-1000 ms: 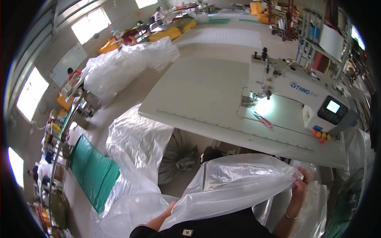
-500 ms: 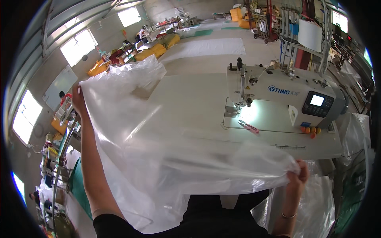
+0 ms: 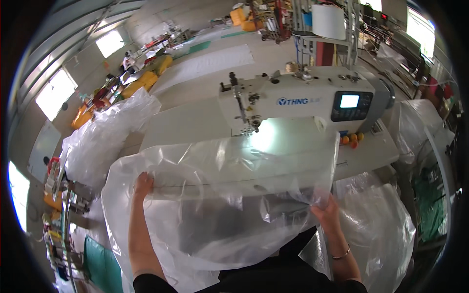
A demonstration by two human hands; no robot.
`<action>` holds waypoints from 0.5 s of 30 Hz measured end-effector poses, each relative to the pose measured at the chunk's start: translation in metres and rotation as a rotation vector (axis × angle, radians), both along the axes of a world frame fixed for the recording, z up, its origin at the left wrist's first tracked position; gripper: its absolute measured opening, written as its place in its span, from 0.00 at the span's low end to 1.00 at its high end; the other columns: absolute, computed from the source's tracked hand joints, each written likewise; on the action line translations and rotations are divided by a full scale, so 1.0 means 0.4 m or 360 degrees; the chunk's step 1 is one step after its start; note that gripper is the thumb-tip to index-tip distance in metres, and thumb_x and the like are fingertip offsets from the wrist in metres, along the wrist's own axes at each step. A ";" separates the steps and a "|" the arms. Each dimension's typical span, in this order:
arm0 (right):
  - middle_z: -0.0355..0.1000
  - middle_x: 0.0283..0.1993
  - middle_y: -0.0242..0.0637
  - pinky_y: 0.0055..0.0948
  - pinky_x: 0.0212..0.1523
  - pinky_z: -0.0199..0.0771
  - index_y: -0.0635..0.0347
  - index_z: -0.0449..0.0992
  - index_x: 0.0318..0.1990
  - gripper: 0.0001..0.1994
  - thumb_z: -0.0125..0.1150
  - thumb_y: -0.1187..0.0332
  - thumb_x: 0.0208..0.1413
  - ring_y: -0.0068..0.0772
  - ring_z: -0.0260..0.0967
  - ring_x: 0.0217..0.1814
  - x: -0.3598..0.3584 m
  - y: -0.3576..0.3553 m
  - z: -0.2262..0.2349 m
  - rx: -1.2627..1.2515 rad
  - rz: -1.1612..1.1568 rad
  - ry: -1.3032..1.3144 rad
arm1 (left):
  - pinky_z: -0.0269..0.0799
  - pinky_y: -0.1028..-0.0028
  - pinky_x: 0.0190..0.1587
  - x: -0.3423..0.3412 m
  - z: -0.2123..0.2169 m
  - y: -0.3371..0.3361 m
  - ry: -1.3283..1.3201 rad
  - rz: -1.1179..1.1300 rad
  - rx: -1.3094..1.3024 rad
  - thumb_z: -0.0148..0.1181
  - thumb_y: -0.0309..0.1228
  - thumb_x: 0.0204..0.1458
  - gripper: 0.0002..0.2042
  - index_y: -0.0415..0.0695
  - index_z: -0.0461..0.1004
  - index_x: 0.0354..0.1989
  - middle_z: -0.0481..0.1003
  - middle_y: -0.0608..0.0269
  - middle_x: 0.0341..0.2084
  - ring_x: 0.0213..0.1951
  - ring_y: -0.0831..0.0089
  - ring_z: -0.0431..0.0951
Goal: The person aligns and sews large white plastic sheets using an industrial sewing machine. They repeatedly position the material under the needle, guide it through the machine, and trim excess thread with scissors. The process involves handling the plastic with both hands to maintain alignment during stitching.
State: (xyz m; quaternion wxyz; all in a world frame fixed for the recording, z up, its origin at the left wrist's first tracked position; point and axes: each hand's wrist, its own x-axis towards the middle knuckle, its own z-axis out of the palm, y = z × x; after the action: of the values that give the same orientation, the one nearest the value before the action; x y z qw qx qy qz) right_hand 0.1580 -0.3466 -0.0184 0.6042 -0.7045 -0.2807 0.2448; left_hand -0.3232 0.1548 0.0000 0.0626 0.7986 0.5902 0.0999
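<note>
A large clear plastic sheet (image 3: 220, 215) spreads over the front of the sewing table (image 3: 185, 122) and down across my lap. My left hand (image 3: 143, 184) is closed on the sheet near the table's front left edge. Gathered film is pinched in my right hand (image 3: 326, 215) at the front right, below a straight upright edge of the sheet. Beyond the sheet stands a white sewing machine (image 3: 303, 93) with its work light and screen lit. The sheet's far edge lies just in front of the needle area, and the plastic blurs what is under it.
Crumpled clear plastic (image 3: 107, 132) hangs off the table's left side; more plastic (image 3: 376, 224) is heaped at the right. Small orange balls (image 3: 352, 139) sit by the machine's base. A big white thread cone (image 3: 328, 22) stands behind. Further back are yellow bundles (image 3: 146, 80) and a person (image 3: 128, 62).
My left hand has come down and inward from the far left. My right hand has shifted left. The sheet now covers the table front and the pink-handled snips, and the view has turned right.
</note>
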 end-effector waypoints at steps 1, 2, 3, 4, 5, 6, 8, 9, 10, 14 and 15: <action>0.70 0.46 0.33 0.27 0.51 0.68 0.64 0.66 0.55 0.27 0.61 0.78 0.42 0.26 0.67 0.49 -0.003 0.011 -0.013 0.0019 0.0045 0.0062 | 0.56 0.60 0.64 -0.014 0.011 0.005 -0.0081 0.0019 0.0068 0.57 0.40 0.56 0.26 0.45 0.63 0.62 0.64 0.52 0.61 0.64 0.54 0.60; 0.70 0.47 0.33 0.27 0.52 0.67 0.64 0.65 0.56 0.28 0.61 0.79 0.42 0.26 0.67 0.50 -0.010 0.014 -0.016 0.0096 0.0093 0.0172 | 0.57 0.62 0.63 0.049 0.019 -0.015 -0.0308 -0.0061 0.0085 0.58 0.37 0.55 0.25 0.43 0.64 0.61 0.65 0.53 0.60 0.63 0.55 0.62; 0.69 0.49 0.33 0.27 0.53 0.67 0.64 0.65 0.57 0.29 0.61 0.79 0.41 0.27 0.67 0.51 -0.015 0.013 -0.017 0.0175 0.0113 0.0277 | 0.58 0.64 0.63 0.184 0.041 -0.077 -0.0538 -0.0164 0.0090 0.58 0.34 0.55 0.24 0.42 0.65 0.60 0.67 0.53 0.58 0.62 0.56 0.64; 0.69 0.50 0.33 0.27 0.54 0.66 0.64 0.64 0.57 0.30 0.61 0.79 0.41 0.27 0.66 0.52 -0.020 0.011 -0.019 0.0259 0.0145 0.0384 | 0.59 0.67 0.62 0.306 0.063 -0.155 -0.0766 -0.0255 0.0092 0.59 0.31 0.55 0.23 0.41 0.66 0.60 0.69 0.53 0.56 0.61 0.57 0.65; 0.67 0.54 0.34 0.26 0.56 0.64 0.63 0.61 0.59 0.32 0.62 0.79 0.41 0.27 0.65 0.55 -0.021 0.016 -0.031 0.0428 0.0224 0.0488 | 0.59 0.67 0.63 0.391 0.072 -0.228 -0.0852 -0.0553 0.0042 0.58 0.29 0.55 0.23 0.41 0.66 0.60 0.68 0.53 0.57 0.62 0.57 0.64; 0.66 0.55 0.34 0.27 0.57 0.64 0.63 0.60 0.60 0.34 0.65 0.76 0.42 0.28 0.64 0.56 -0.026 0.019 -0.039 0.0485 0.0261 0.0546 | 0.58 0.67 0.63 0.477 0.076 -0.299 -0.0938 -0.0857 -0.0014 0.57 0.27 0.55 0.22 0.40 0.66 0.59 0.67 0.53 0.58 0.62 0.58 0.63; 0.64 0.57 0.34 0.28 0.58 0.63 0.64 0.58 0.62 0.37 0.70 0.70 0.43 0.28 0.61 0.59 -0.035 0.023 -0.050 0.0609 0.0330 0.0656 | 0.54 0.61 0.65 0.631 0.095 -0.446 -0.0955 -0.1284 -0.0208 0.56 0.29 0.56 0.22 0.41 0.64 0.60 0.64 0.53 0.61 0.65 0.57 0.59; 0.62 0.59 0.35 0.29 0.59 0.63 0.63 0.56 0.64 0.39 0.71 0.69 0.43 0.29 0.60 0.61 -0.033 0.015 -0.071 0.0543 0.0350 0.0694 | 0.52 0.58 0.65 0.678 0.093 -0.480 -0.0813 -0.1383 -0.0210 0.57 0.31 0.56 0.23 0.41 0.64 0.61 0.62 0.53 0.62 0.66 0.56 0.58; 0.64 0.56 0.36 0.29 0.55 0.66 0.62 0.57 0.63 0.37 0.70 0.70 0.45 0.28 0.63 0.57 -0.033 0.026 -0.105 0.0573 0.0381 0.0638 | 0.51 0.55 0.65 0.718 0.085 -0.515 -0.0672 -0.1482 -0.0218 0.57 0.32 0.56 0.24 0.42 0.63 0.62 0.61 0.54 0.63 0.66 0.55 0.56; 0.70 0.49 0.39 0.30 0.44 0.71 0.60 0.58 0.62 0.35 0.70 0.66 0.48 0.27 0.69 0.42 -0.012 -0.042 -0.099 0.0203 0.0153 0.0321 | 0.48 0.49 0.65 0.865 0.041 -0.572 0.0197 -0.1581 0.0127 0.61 0.40 0.50 0.31 0.44 0.62 0.63 0.53 0.56 0.68 0.69 0.53 0.50; 0.71 0.46 0.41 0.29 0.43 0.72 0.60 0.59 0.62 0.34 0.69 0.65 0.48 0.28 0.71 0.40 0.008 -0.074 -0.119 0.0232 0.0065 0.0255 | 0.47 0.48 0.65 0.878 0.033 -0.565 0.0146 -0.1563 0.0100 0.60 0.38 0.51 0.30 0.43 0.63 0.63 0.53 0.57 0.68 0.69 0.53 0.50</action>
State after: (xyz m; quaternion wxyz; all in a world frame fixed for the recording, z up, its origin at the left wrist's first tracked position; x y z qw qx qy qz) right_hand 0.1613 -0.3760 -0.0659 0.6693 -0.6309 -0.2629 0.2914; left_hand 0.0279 -0.0711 0.0133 0.0521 0.9875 0.1429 0.0410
